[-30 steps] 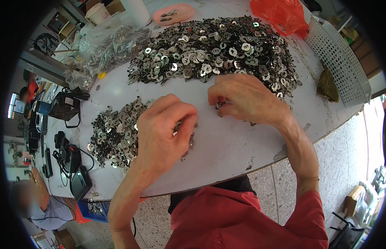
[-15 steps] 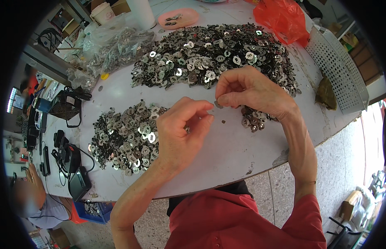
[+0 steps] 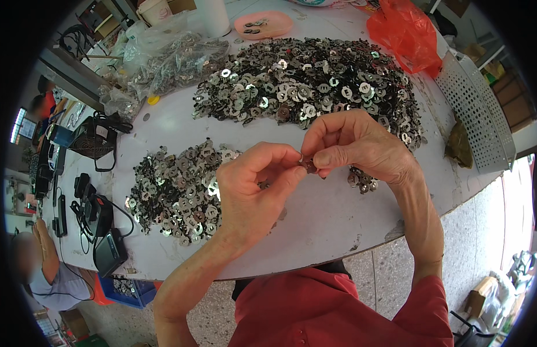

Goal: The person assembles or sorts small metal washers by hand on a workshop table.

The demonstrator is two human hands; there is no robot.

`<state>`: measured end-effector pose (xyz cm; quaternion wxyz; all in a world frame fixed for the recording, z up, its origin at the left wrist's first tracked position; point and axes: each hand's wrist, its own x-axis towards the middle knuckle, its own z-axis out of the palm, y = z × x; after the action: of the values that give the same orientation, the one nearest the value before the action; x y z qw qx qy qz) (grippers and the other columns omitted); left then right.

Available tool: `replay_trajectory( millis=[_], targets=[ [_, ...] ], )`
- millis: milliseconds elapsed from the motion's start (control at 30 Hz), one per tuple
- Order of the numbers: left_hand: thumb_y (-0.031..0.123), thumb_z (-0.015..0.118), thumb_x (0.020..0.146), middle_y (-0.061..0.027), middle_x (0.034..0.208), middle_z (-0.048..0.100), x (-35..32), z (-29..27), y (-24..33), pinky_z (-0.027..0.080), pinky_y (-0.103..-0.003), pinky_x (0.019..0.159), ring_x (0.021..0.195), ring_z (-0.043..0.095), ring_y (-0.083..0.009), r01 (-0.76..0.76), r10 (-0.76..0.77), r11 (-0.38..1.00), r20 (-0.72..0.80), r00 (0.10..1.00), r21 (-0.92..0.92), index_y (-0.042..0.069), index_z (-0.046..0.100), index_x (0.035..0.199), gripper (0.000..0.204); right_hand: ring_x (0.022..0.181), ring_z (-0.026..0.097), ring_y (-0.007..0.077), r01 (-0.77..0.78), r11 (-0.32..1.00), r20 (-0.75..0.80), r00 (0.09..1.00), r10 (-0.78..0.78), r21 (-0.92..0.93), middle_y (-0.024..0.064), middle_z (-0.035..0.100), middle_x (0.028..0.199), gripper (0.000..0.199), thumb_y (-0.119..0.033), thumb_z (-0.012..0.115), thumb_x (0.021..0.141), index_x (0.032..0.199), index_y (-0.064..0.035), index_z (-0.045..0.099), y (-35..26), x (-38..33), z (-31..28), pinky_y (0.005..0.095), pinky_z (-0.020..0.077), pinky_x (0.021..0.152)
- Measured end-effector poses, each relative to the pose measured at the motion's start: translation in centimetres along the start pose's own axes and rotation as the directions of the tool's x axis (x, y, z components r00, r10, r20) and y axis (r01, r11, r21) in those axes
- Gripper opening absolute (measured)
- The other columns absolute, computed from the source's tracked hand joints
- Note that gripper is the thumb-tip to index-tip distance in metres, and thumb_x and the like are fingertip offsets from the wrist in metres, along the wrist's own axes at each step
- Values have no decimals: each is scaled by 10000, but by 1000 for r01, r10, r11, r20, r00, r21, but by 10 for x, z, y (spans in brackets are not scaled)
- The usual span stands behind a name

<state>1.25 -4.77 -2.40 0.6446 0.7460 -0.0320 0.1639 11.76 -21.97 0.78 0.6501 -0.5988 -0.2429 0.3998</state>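
Both hands are pinching one small metal washer (image 3: 308, 166) together, left hand (image 3: 254, 191) and right hand (image 3: 355, 147) hovering just in front of the big washer pile (image 3: 309, 87).

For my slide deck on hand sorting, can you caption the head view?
Left hand and right hand pinch a small metal piece above a white table heaped with metal washers.

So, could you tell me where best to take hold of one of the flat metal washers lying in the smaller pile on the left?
Probably by its thin outer rim, from above. The small metal pieces lie flat and overlapping on the white table, so fingertips pinch an edge, as the left hand and right hand do with one piece.
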Motion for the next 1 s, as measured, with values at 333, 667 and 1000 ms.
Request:
replay_trajectory(
  millis=[333, 667, 1000],
  targets=[
    [-47, 656, 820, -31, 775, 660, 2, -3, 5, 499, -202, 584, 675, 609, -63, 95, -95, 991, 7, 995, -93, -29, 654, 913, 95, 756, 644, 132, 27, 999, -7, 1000, -27, -39, 88, 672, 844, 147, -21, 671, 822, 958, 32, 655, -1, 0, 2, 251, 543, 693],
    [-47, 627, 840, -44, 866, 660, 3, -6, 6, 519, -205, 626, 715, 612, -66, 108, -105, 992, 41, 994, -69, -40, 648, 963, 125, 753, 640, 118, 79, 993, -44, 996, -83, -84, 65, 666, 859, 153, -22, 648, 839, 985, 25, 651, 0, 0, 5, 253, 546, 712],
    [-71, 615, 832, -46, 864, 663, 4, -2, 4, 528, -214, 650, 744, 627, -75, 54, -49, 994, 51, 997, -93, -43, 648, 964, 139, 745, 627, 104, 38, 990, -108, 993, -53, -135, 49, 661, 849, 163, -54, 640, 860, 1009, 12, 640, 7, 1, 8, 246, 536, 704]
  ],
)
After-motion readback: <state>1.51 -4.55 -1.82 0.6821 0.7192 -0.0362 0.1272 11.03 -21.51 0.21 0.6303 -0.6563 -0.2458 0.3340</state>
